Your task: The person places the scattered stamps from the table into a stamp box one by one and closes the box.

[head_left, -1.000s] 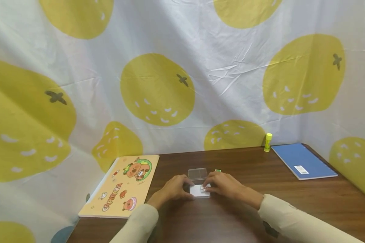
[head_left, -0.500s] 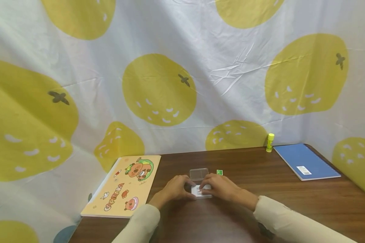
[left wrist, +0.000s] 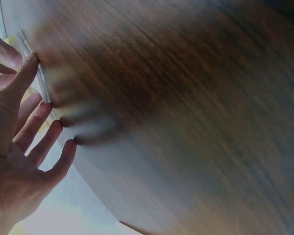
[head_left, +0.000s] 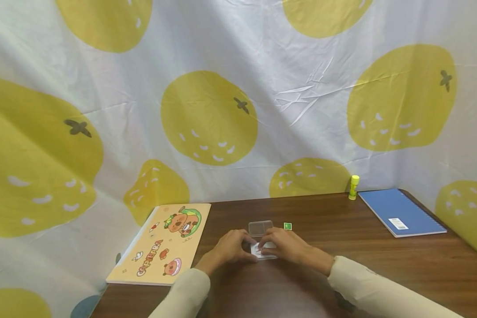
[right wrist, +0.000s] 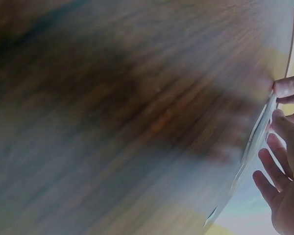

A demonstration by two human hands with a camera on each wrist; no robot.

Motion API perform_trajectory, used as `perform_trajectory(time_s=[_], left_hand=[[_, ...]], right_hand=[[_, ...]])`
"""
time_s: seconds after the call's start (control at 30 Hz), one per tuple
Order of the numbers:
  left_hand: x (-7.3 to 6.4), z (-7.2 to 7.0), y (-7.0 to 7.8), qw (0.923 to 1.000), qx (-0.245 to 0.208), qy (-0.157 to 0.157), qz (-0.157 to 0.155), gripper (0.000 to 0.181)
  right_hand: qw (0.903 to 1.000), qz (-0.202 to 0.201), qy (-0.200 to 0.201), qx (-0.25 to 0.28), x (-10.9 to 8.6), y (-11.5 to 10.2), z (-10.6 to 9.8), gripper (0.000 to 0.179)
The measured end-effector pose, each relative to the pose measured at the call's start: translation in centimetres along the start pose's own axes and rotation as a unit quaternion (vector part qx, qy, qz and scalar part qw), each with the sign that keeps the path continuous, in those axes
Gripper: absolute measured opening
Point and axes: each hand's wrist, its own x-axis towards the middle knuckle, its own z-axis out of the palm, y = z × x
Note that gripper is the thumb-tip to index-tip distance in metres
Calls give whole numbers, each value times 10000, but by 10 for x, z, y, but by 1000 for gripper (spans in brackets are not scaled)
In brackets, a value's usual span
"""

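A small clear case lies with its lid raised on the brown table, and a white layer shows in its near half. My left hand holds the left edge of the case between thumb and fingers; in the left wrist view the thumb touches the thin case edge. Over the white layer, my right hand pinches a small white piece with faint red marks, mostly covered by the fingers. The right wrist view gives the case edge side-on beside the right hand's fingers.
A small green square lies just behind the right hand. An orange capybara notebook is at left, a blue notebook at back right. A yellow-green glue stick stands near the patterned curtain.
My right hand has shifted left over the white layer with the small white piece, uncovering the green square. My left hand stays on the case edge. The head view has turned slightly.
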Motion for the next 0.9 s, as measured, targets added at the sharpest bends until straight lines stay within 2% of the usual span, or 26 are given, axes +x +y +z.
perform_trajectory(time_s=[0.43, 0.9], left_hand=[[1, 5, 0, 9998, -175, -100, -91, 46], [2, -2, -5, 9997, -110, 7, 237, 47]], right_hand=[[9999, 85, -93, -38, -1, 0, 7, 8], [9999, 29, -108, -41, 4, 3, 11, 7]])
